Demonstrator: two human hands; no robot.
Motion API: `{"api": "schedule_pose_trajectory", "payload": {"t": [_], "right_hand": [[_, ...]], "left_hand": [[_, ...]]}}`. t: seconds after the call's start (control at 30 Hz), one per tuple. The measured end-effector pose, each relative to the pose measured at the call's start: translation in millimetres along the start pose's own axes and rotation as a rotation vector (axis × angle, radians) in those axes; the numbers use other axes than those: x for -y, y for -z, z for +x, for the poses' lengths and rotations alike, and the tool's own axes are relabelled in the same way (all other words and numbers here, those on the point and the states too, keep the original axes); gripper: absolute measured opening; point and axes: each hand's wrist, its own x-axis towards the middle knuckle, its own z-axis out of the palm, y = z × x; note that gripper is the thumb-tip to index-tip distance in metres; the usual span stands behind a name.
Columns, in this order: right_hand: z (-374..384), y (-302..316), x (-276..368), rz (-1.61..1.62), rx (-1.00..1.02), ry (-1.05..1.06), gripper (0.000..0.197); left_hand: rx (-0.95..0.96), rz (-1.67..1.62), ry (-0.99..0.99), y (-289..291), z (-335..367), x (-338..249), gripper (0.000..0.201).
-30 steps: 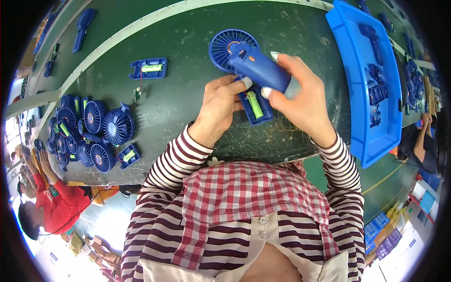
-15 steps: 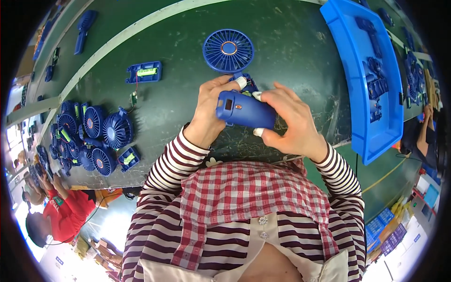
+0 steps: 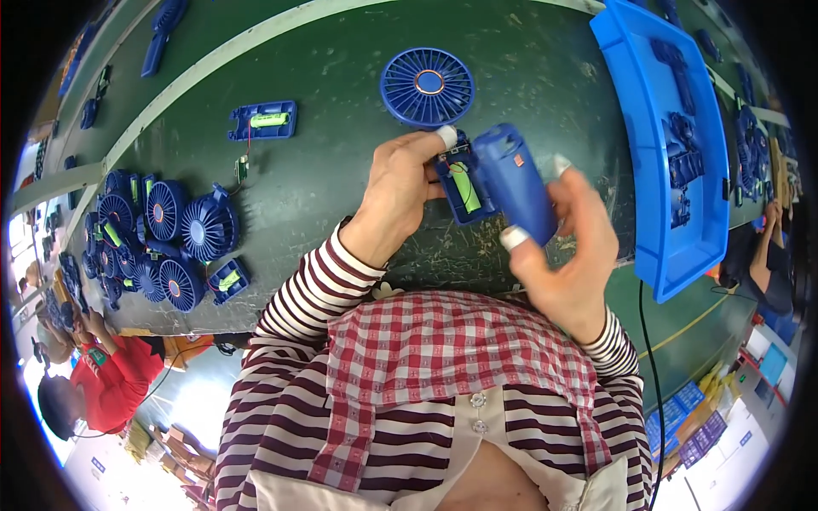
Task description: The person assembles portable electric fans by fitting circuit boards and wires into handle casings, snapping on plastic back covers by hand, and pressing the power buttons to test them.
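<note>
My left hand (image 3: 399,189) is closed on a blue fan handle half (image 3: 467,198), which has a green cylindrical battery (image 3: 463,187) and a small circuit board inside. Just to its right, my right hand (image 3: 575,247) grips the blue handle cover (image 3: 521,183) between thumb and fingers. The cover is tilted, its outer face with a small orange button turned up. Its left edge sits against or very near the handle half; I cannot tell if they touch. Beyond my left hand lies a round blue fan head (image 3: 428,86) with a slatted grille.
At left lies a pile of blue fans (image 3: 162,243) and battery housings. An open housing with a battery (image 3: 269,121) is wired to a small board (image 3: 241,168). A blue tray (image 3: 652,243) with several parts stands at right. A person in red (image 3: 119,379) works at far left.
The handle cover has swung from lying across the handle half to upright at its right, uncovering the battery. My right hand has moved right with it.
</note>
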Motion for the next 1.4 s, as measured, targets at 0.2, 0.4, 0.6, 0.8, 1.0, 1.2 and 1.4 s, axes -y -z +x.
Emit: {"api": "schedule_pose_trajectory", "payload": {"t": [0.2,0.4,0.6,0.8,1.0,1.2,1.4], "right_hand": [[6.6,-32.4,13.6,-0.188,0.022,0.270,0.057],[16.6,-48.6,10.6,-0.291,0.021,0.190,0.055],[21.1,-52.3,4.1,-0.286,0.011,0.168,0.053],[22.2,-53.1,2.7,-0.284,0.040,0.164,0.051],[22.5,-52.9,1.5,-0.308,0.072,0.151,0.052],[24.4,-52.0,2.1,-0.316,0.107,0.147,0.052],[27.0,-52.4,-0.5,-0.321,0.078,0.204,0.049]], "left_hand": [[-0.046,-0.246,0.051,2.7,7.5,7.8,0.039],[-0.008,-0.208,0.052,-1.7,0.0,0.1,0.048],[0.050,-0.158,0.046,-2.1,-2.3,-3.9,0.050],[0.055,-0.169,0.053,-1.2,-1.0,-3.0,0.050],[0.035,-0.149,0.050,-3.7,-2.8,-2.7,0.049],[0.030,-0.127,0.061,-2.5,-1.0,-4.5,0.044],[0.013,-0.017,0.036,-1.9,0.0,-2.4,0.030]]}}
